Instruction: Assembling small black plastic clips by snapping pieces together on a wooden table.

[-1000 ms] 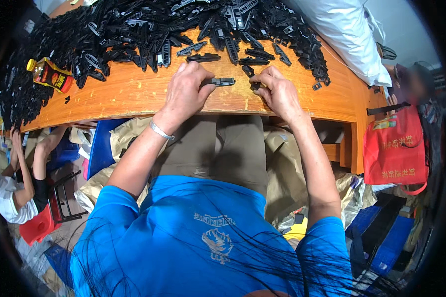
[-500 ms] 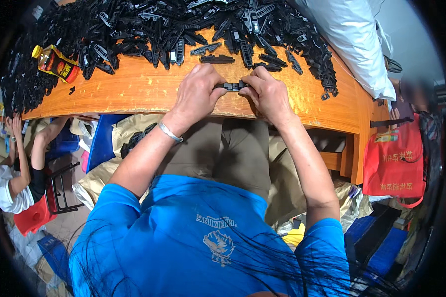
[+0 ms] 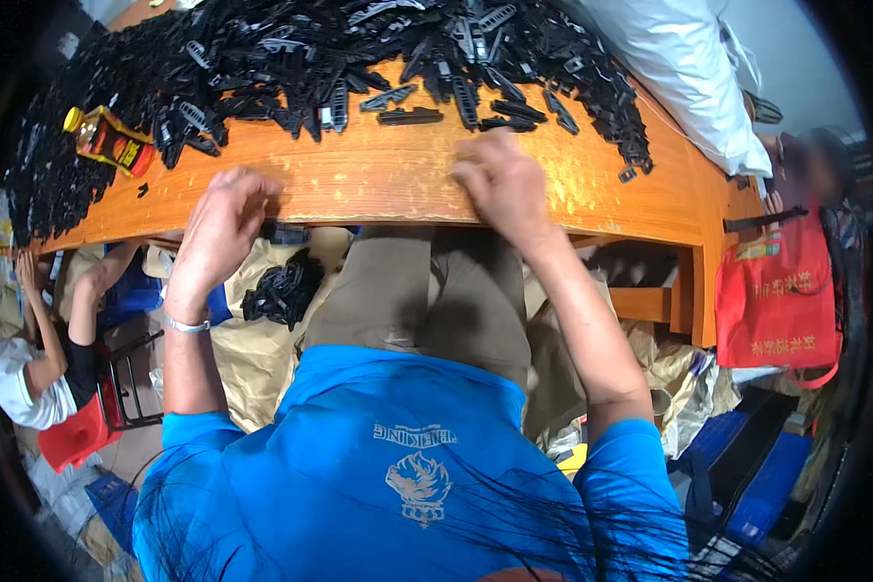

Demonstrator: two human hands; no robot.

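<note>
My left hand (image 3: 225,225) is over the table's front edge at left, its fingers curled and pressed together. A dark patch shows at its fingertips; whether it is a black part or shadow I cannot make out. Further right, my right hand (image 3: 506,186) hovers over the table, its fingers smeared by motion and close to the loose black pieces. Among these are a slim black plastic part (image 3: 410,115) and a slotted black part (image 3: 561,112). Behind them a large heap of similar black plastic parts (image 3: 291,58) covers the back of the wooden table (image 3: 359,170).
A yellow-capped bottle (image 3: 110,139) lies at the heap's left. Below the table edge, more black parts (image 3: 286,289) lie on brown paper (image 3: 252,359). A white sack (image 3: 684,82) and a red bag (image 3: 776,301) are at right. Another person (image 3: 31,378) sits at far left.
Both hands have come apart from the black part they held between them. My left hand has moved left and toward the table edge; my right hand has shifted slightly left and is blurred.
</note>
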